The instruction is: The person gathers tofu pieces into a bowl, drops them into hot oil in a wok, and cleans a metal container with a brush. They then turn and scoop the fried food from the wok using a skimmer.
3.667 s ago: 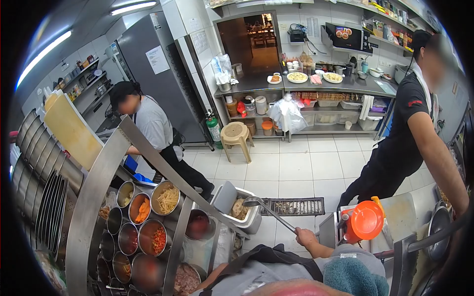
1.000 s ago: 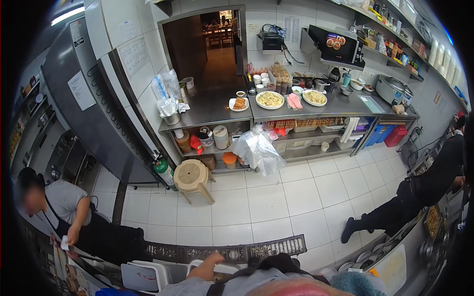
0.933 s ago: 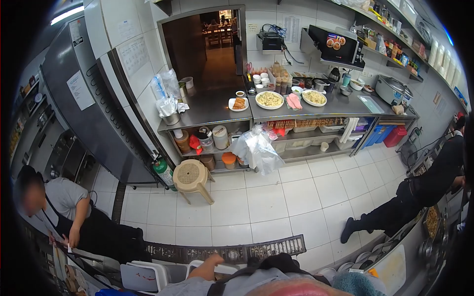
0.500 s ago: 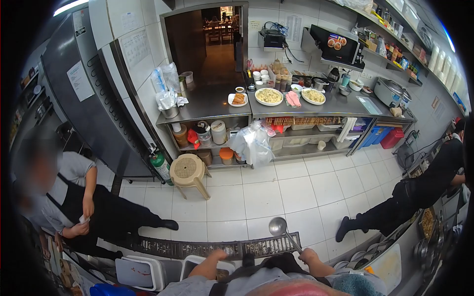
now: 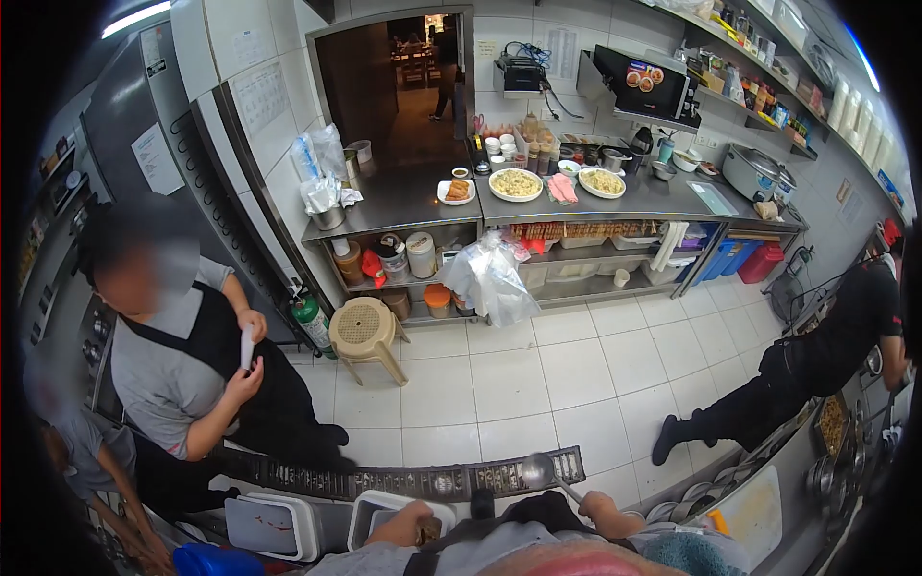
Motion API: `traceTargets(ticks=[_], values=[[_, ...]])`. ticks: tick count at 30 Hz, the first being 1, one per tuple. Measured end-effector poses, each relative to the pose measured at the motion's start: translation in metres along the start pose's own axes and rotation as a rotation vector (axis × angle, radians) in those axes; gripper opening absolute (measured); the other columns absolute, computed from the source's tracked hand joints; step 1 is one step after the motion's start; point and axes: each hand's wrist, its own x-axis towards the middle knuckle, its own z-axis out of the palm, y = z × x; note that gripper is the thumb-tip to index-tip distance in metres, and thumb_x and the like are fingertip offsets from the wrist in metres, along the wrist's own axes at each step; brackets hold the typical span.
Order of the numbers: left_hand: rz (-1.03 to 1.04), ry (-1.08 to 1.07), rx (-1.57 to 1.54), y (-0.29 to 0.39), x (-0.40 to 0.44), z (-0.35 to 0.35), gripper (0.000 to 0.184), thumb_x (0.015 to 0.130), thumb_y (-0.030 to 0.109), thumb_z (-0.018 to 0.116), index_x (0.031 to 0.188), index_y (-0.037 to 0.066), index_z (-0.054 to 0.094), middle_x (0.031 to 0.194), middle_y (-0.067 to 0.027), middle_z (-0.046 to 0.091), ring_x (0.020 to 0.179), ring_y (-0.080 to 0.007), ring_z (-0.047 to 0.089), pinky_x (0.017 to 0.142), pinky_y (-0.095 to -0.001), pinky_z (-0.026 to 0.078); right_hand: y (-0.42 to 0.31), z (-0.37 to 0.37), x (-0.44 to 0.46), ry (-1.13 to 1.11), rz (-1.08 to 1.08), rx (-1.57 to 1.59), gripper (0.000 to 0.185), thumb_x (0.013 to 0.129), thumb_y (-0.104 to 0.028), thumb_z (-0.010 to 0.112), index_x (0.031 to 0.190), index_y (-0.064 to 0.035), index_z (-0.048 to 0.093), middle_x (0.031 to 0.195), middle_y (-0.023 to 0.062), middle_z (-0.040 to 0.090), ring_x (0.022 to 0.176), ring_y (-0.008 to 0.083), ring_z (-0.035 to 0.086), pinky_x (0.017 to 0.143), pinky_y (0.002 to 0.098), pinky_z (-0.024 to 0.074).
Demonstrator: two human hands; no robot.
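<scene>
"Fingers?"
"My right hand (image 5: 607, 516) grips the ladle (image 5: 538, 469), its bowl over the drain grate (image 5: 423, 483); my left hand (image 5: 403, 525) is at the bin (image 5: 356, 516) this side, grip unclear."
"Around?"
"Co-worker (image 5: 182, 370) by the grate's left end, stool (image 5: 364, 326) beyond."

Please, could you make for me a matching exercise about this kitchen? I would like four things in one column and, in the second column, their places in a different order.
Things
1. Ladle
2. Pink cloth
3. Stool
4. Microwave

Places
A. On the tiled floor
B. Up at the wall, above the counter
C. In the person's right hand
D. Between two plates of food

Right pairs: 1-C, 2-D, 3-A, 4-B
</scene>
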Motion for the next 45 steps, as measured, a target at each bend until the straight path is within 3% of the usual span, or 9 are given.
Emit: traceTargets(ticks=[2,4,5,6,8,10,14,27,45], values=[[-0.013,0.036,-0.107,0.000,-0.011,-0.001,0.032,0.072,0.029,0.055,0.084,0.002,0.068,0.088,-0.0224,0.064,0.084,-0.0356,0.063,0.073,-0.0422,0.048,0.008,0.000,-0.023,-0.012,0.001,-0.034,0.017,0.069,-0.019,0.065,0.082,-0.0113,0.071,0.082,0.0108,0.069,0.075,0.0226,0.068,0.067,0.0360,0.0523],[-0.354,-0.044,0.163,-0.001,0.009,-0.010,0.040,0.072,0.021,0.066,0.111,0.014,0.063,0.103,-0.0145,0.064,0.098,-0.0323,0.061,0.081,-0.0440,0.049,0.015,0.000,-0.055,-0.208,-0.010,-0.075,0.036,0.076,-0.023,0.060,0.109,-0.0087,0.065,0.117,0.0123,0.061,0.111,0.0270,0.057,0.093,0.0387,0.0454],[-0.119,-0.131,0.429,-0.004,0.003,-0.007,0.039,0.071,0.019,0.067,0.110,0.014,0.064,0.102,-0.0143,0.065,0.096,-0.0323,0.062,0.080,-0.0435,0.050,0.036,0.029,-0.045,-0.170,-0.157,-0.133,0.037,0.076,-0.023,0.059,0.110,-0.0106,0.065,0.118,0.0128,0.060,0.113,0.0278,0.056,0.094,0.0388,0.0444],[0.134,-0.229,0.695,-0.002,0.006,-0.026,0.038,0.071,0.017,0.068,0.109,0.015,0.064,0.101,-0.0140,0.065,0.095,-0.0323,0.062,0.079,-0.0431,0.051,0.065,0.063,-0.035,-0.076,-0.356,-0.099,0.036,0.076,-0.022,0.059,0.110,-0.0111,0.065,0.119,0.0129,0.059,0.111,0.0282,0.057,0.092,0.0390,0.0458],[0.030,-0.020,0.394,0.001,0.004,-0.030,0.032,0.074,0.027,0.051,0.088,0.006,0.070,0.097,-0.0177,0.066,0.084,-0.0304,0.065,0.073,-0.0413,0.051,0.052,0.060,-0.066,-0.090,-0.069,-0.006,0.034,0.074,-0.021,0.059,0.105,-0.0105,0.067,0.111,0.0125,0.064,0.102,0.0290,0.062,0.084,0.0413,0.0497],[-0.438,0.210,-0.375,0.082,-0.049,-0.050,0.027,0.075,0.023,0.055,0.091,0.006,0.069,0.093,-0.0146,0.067,0.080,-0.0267,0.066,0.068,-0.0407,0.052,0.060,0.077,-0.078,-0.024,0.006,0.092,0.030,0.072,-0.021,0.062,0.099,-0.0095,0.069,0.106,0.0130,0.065,0.098,0.0284,0.063,0.081,0.0417,0.0507],[-0.248,0.138,-0.077,0.084,-0.050,-0.015,0.025,0.077,0.019,0.058,0.095,0.006,0.068,0.087,-0.0135,0.066,0.075,-0.0236,0.064,0.064,-0.0392,0.052,0.078,0.109,-0.105,0.059,-0.104,0.179,0.023,0.063,-0.016,0.064,0.083,-0.0076,0.070,0.089,0.0161,0.068,0.081,0.0311,0.066,0.068,0.0423,0.0535],[-0.140,-0.094,-0.047,0.171,-0.118,0.238,0.027,0.080,0.020,0.057,0.103,0.006,0.064,0.096,-0.0145,0.064,0.078,-0.0245,0.064,0.069,-0.0388,0.051,0.151,0.232,-0.253,0.036,-0.122,0.437,0.029,0.073,-0.015,0.058,0.097,-0.0023,0.068,0.105,0.0184,0.064,0.100,0.0331,0.061,0.083,0.0412,0.0497],[-0.129,-0.270,0.263,0.158,-0.184,0.282,0.032,0.084,0.022,0.055,0.113,0.007,0.058,0.107,-0.0158,0.061,0.084,-0.0257,0.063,0.075,-0.0381,0.051,0.236,0.445,-0.464,-0.062,0.216,0.506,0.030,0.073,-0.017,0.061,0.099,-0.0059,0.068,0.106,0.0150,0.065,0.100,0.0292,0.062,0.083,0.0394,0.0505]])
